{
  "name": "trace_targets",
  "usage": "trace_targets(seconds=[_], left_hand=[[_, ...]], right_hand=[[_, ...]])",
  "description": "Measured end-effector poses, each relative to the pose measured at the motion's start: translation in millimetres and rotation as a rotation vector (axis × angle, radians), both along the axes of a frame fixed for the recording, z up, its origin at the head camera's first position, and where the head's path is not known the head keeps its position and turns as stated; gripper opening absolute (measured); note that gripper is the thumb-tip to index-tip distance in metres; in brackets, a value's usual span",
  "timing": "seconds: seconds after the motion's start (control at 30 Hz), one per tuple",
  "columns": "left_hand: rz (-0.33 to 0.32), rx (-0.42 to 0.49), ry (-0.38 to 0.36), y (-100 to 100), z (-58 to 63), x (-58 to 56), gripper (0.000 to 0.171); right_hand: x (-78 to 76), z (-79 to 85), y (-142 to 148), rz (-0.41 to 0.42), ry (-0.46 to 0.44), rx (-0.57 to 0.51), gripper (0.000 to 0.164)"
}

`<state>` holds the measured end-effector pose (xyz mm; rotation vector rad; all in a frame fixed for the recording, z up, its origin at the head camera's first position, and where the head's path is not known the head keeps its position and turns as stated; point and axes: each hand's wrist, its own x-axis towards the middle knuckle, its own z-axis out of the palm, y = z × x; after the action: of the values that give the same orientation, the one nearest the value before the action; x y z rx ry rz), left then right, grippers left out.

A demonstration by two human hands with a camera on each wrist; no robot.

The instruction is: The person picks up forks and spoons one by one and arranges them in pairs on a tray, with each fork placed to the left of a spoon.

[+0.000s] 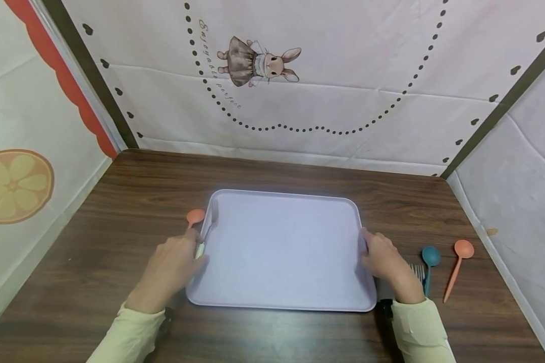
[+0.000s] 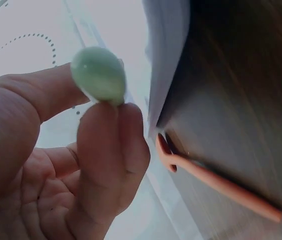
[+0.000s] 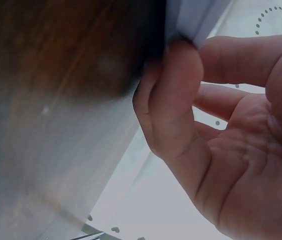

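Evidently, the work surface is a brown counter (image 1: 118,222) with dark streaked wood grain, enclosed at the back and both sides by white sheeting. The rear sheet (image 1: 345,45) shows faint creases, small dark hearts, a dotted line and a printed rabbit (image 1: 254,63) in a dress; the left one bears a red scalloped band (image 1: 68,83) and an orange slice print (image 1: 15,185).

A pale lavender tray (image 1: 281,252), rectangular with rounded corners and a smooth face inside a raised rim, occupies the middle of the counter. The left hand (image 1: 170,264), at the tray's left edge, pinches the green-handled fork (image 1: 201,250) between thumb and fingers. The handle's end is rounded and glossy; the slender tines extend over the tray's left edge. Whether they rest on it cannot be told. The right hand (image 1: 383,254) grips the tray's right rim with thumb and curled fingers.

Just left of the tray lies a round-bowled orange spoon (image 1: 195,217), partly hidden by the left hand. To the right are a teal spoon (image 1: 430,257), a second orange spoon (image 1: 464,249) and a metal fork (image 1: 417,272), the last partly covered by the right forearm.
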<state>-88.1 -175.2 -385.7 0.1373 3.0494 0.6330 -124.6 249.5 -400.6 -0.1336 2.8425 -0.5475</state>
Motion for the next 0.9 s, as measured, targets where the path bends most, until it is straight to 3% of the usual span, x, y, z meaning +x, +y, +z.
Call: trace_targets(seconds=[0.17,0.5,0.73,0.9], left_hand=[[-0.026,-0.027,0.041,6.0,-4.9,-2.5,0.031],[-0.007,-0.046,0.045,13.0,-8.4,-4.4,0.034],[-0.037,-0.111,0.132,18.7,-10.7,-4.6,0.034],[-0.044,-0.140,0.095,20.9,-8.6,-3.3,0.030]], right_hand=[[-0.3,0.0,0.3,-0.001,-0.012,-0.005,0.063],[-0.5,0.7,2.7,0.004,-0.008,-0.018,0.064],[-1.2,1.1,2.8,-0.018,-0.026,-0.033,0.064],[-2.2,2.1,2.4,-0.020,-0.040,-0.038,0.065]])
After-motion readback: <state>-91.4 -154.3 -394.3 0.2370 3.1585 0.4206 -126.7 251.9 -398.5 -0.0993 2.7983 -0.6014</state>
